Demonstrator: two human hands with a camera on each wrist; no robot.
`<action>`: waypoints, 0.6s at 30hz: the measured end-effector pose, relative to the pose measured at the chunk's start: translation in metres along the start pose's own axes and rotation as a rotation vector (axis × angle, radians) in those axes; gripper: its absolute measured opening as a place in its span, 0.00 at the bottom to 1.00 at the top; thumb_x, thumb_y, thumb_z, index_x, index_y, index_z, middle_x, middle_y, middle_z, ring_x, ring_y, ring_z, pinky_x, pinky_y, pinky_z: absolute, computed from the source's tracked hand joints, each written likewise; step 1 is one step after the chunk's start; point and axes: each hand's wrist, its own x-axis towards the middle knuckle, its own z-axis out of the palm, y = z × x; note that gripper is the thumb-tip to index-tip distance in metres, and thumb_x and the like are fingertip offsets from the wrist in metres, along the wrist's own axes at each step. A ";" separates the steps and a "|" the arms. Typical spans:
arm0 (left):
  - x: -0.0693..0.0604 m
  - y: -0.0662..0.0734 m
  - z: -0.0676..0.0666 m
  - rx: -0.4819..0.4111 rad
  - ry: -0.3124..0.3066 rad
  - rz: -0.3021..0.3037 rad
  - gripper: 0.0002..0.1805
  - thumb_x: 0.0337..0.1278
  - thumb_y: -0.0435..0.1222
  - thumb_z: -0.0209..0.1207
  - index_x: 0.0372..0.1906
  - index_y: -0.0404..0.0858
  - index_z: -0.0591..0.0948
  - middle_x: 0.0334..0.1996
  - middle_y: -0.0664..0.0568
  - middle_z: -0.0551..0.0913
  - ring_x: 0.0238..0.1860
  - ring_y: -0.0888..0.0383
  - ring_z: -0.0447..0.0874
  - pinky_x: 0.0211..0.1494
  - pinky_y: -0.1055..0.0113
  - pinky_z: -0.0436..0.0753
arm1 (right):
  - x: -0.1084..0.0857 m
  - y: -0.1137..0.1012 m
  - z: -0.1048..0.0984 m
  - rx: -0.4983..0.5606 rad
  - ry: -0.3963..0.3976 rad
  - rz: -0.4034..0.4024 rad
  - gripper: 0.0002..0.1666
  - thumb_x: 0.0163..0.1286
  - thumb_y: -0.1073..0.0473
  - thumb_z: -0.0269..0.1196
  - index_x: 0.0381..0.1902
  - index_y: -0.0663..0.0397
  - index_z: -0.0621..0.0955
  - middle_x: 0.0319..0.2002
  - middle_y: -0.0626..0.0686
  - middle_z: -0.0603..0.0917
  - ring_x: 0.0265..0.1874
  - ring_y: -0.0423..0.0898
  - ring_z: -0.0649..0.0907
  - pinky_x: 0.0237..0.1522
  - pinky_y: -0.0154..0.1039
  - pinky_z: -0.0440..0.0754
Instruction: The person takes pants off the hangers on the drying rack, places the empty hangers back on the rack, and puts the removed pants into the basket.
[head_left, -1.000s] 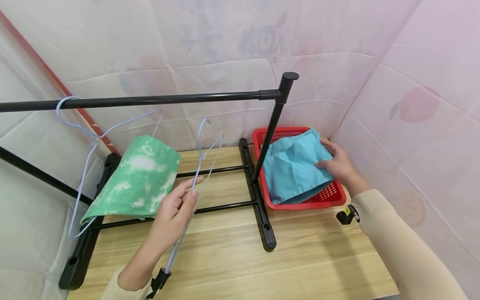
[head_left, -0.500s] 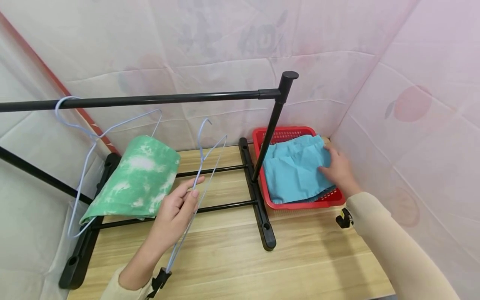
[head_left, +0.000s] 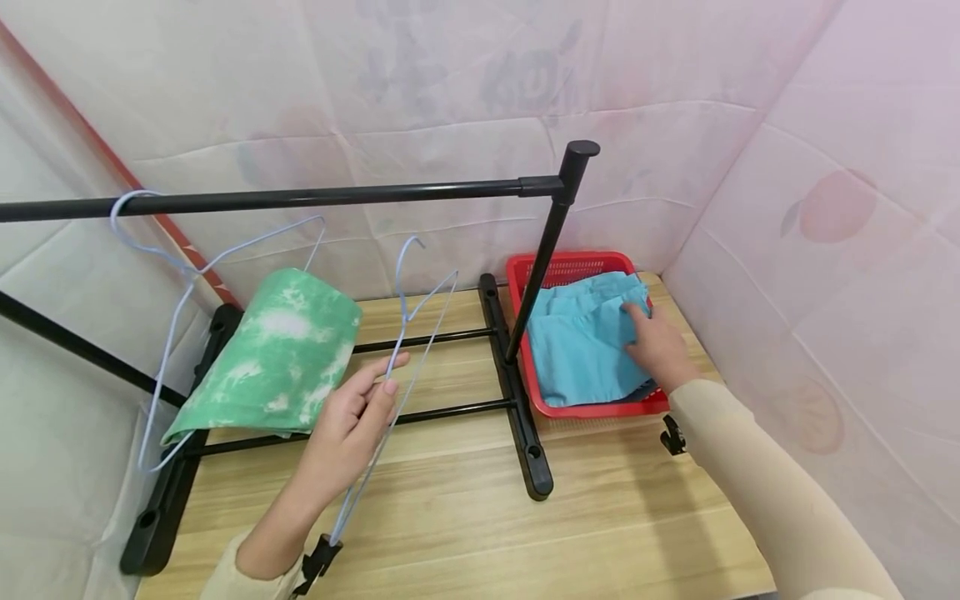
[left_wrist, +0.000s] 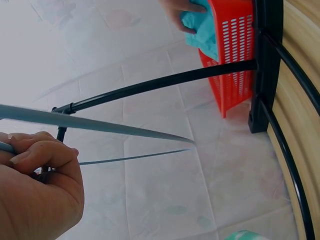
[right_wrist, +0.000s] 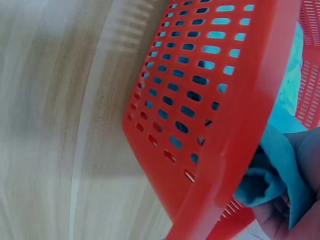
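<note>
In the head view my left hand [head_left: 351, 425] holds a pale blue wire clothes hanger [head_left: 402, 321] by one arm, between thumb and fingers, its hook pointing up. The left wrist view shows the same hand [left_wrist: 42, 185] curled round the wire. On the right, a red plastic basket [head_left: 600, 410] holds a folded turquoise cloth garment [head_left: 585, 342]. My right hand [head_left: 660, 346] is over the basket's right side. Up close in the right wrist view, its thumb and fingers pinch a folded edge of the turquoise fabric [right_wrist: 282, 165]. The garment's kind cannot be told.
A black rack with a top rail [head_left: 337, 197] spans the left and middle; its upright post [head_left: 538, 275] stands before the basket. Another hanger [head_left: 168, 333] hangs from the rail, near a green-and-white tie-dyed fabric [head_left: 277, 358]. Light cloth walls [head_left: 840, 275] enclose the wooden table [head_left: 450, 517].
My right hand has moved left from the basket's right edge, and the turquoise garment's raised right part has come down flatter. My left hand and hanger have barely moved.
</note>
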 end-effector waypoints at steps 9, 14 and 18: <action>0.002 0.000 0.000 0.006 -0.004 0.020 0.19 0.77 0.29 0.47 0.67 0.37 0.74 0.12 0.57 0.65 0.11 0.66 0.58 0.11 0.70 0.60 | -0.007 -0.017 0.006 -0.356 0.126 -0.111 0.43 0.62 0.57 0.68 0.73 0.50 0.64 0.72 0.74 0.52 0.67 0.75 0.58 0.60 0.74 0.66; 0.002 -0.001 0.001 0.002 -0.005 0.012 0.19 0.77 0.29 0.47 0.66 0.37 0.74 0.12 0.57 0.65 0.10 0.66 0.58 0.10 0.70 0.61 | -0.015 -0.041 0.023 -0.379 0.114 -0.270 0.46 0.62 0.40 0.69 0.74 0.47 0.66 0.76 0.70 0.49 0.75 0.73 0.45 0.70 0.73 0.49; 0.002 0.000 0.001 0.008 -0.006 -0.001 0.19 0.77 0.30 0.47 0.67 0.37 0.74 0.11 0.57 0.64 0.10 0.66 0.57 0.10 0.69 0.61 | -0.022 -0.056 0.042 -0.240 0.010 -0.319 0.45 0.69 0.33 0.59 0.76 0.49 0.65 0.76 0.70 0.51 0.75 0.74 0.44 0.70 0.74 0.49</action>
